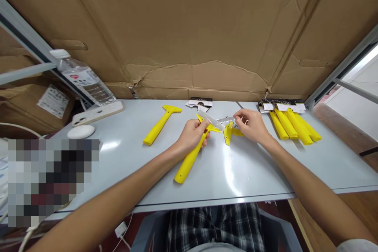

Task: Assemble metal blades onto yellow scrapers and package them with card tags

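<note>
My left hand [194,134] is closed around a yellow scraper [189,163], its wide head pointing away from me and its handle towards me. A flat metal blade [211,120] lies across that head at a slant. My right hand [250,125] has its thumb and fingers pinched at the end of a thin metal strip [226,119], just right of the scraper head. Below those fingers, another yellow scraper [228,133] lies on the table, its handle partly hidden by my right hand. One more yellow scraper [159,126] rests on the left.
Several yellow scrapers [295,126] with black-and-white cards [291,106] lie at the right. A loose card [201,103] sits at the back of the grey table [124,181]. At the left are a plastic bottle [85,78], a white power strip [99,113] and a white oval object [80,132]. Cardboard [189,27] walls the back.
</note>
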A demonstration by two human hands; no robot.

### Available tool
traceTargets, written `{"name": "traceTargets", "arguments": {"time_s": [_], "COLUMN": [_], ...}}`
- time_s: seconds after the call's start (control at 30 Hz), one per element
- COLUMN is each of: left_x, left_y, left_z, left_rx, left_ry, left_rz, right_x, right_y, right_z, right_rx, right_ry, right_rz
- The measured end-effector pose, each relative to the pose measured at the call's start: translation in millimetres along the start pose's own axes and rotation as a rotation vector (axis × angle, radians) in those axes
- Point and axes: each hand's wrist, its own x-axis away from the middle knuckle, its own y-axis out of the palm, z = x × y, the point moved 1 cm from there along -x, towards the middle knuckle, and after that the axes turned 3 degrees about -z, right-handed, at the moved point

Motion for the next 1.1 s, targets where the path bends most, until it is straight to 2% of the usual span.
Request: {"name": "traceTargets", "arguments": {"time_s": [0.33,0.53,0.67,1.1], "left_x": [-1.3,-3.3,-3.6,-5.4], "left_y": [-0.3,-1.1,-1.0,-1.9], "left_z": [0.2,-2.6,-2.3,-4.8], "left_rx": [0.030,0.041,0.048,0.076], "left_ry": [-0.022,-0.018,-0.025,-0.022], "left_rz": [0.009,0.000,0.024,0.016], "right_x": [3.4,10.4,14.4,22.9], "right_y": [3.6,2.2,7.3,14.0], "right_z": [-4.9,-5.5,-4.7,-17.4], "right_rx": [0.096,0.373,0.493,0.583], "right_ry": [-0.030,-0.001,-0.004,0.053], "right_rz": [-0.126,-0.298,-0.304,-0.324]}}
